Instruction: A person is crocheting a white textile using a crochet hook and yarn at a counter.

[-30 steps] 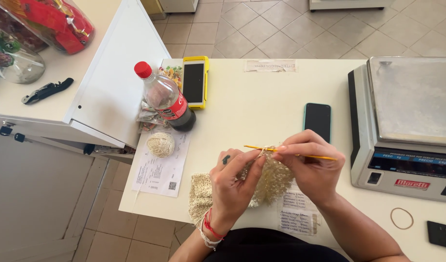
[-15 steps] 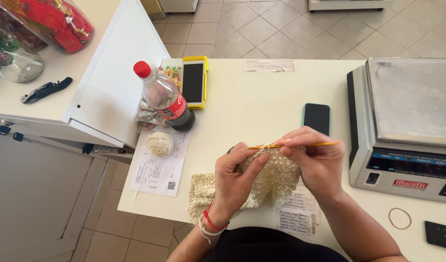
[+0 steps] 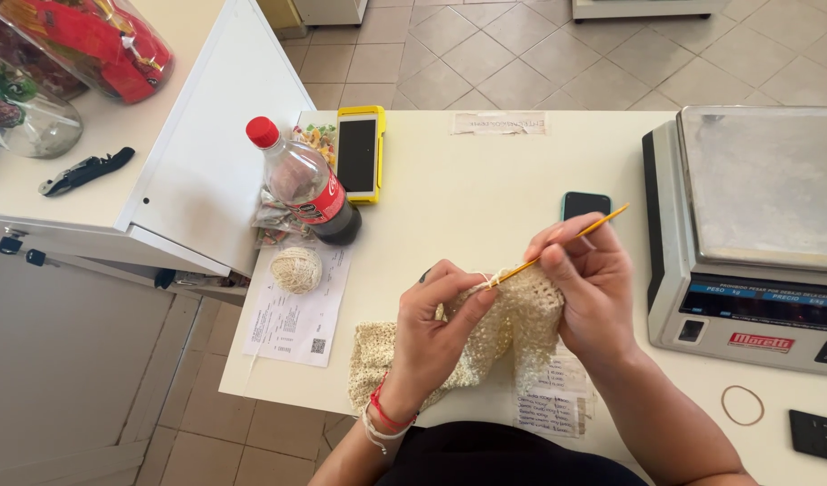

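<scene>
Crochet piece (image 3: 512, 324) sits at the surface's near edge, bunched between your hands. Your left hand (image 3: 436, 328) pinches its top edge; your right hand (image 3: 589, 279) is closed on the yellow hook (image 3: 566, 243), shaft slanting up-right, tip toward the left thumb.

The yellow crochet hook (image 3: 562, 244) tips up now, its free end pointing toward the dark phone (image 3: 585, 204) where a second ago it lay almost level. The right hand (image 3: 586, 279) has lifted and come nearer the phone, and the left hand (image 3: 442, 326) has closed in on the cream crocheted piece (image 3: 512, 326). That piece is now bunched higher between both hands.
</scene>
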